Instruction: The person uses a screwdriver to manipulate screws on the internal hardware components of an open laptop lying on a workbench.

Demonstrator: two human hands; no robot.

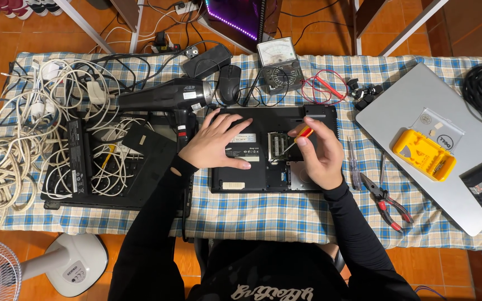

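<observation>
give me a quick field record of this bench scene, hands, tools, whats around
left hand: flat on the upturned black laptop
right hand: holds a small screwdriver, tip at the open bay
surface: checked cloth
left of laptop: black hair dryer, tangled white cables
right of laptop: pliers, silver laptop with a yellow bit case
behind: analog multimeter, black mouse

Black hair dryer [165, 97] beside tangled cables [23, 139]; pliers [389, 202] near silver laptop [419, 95].
</observation>
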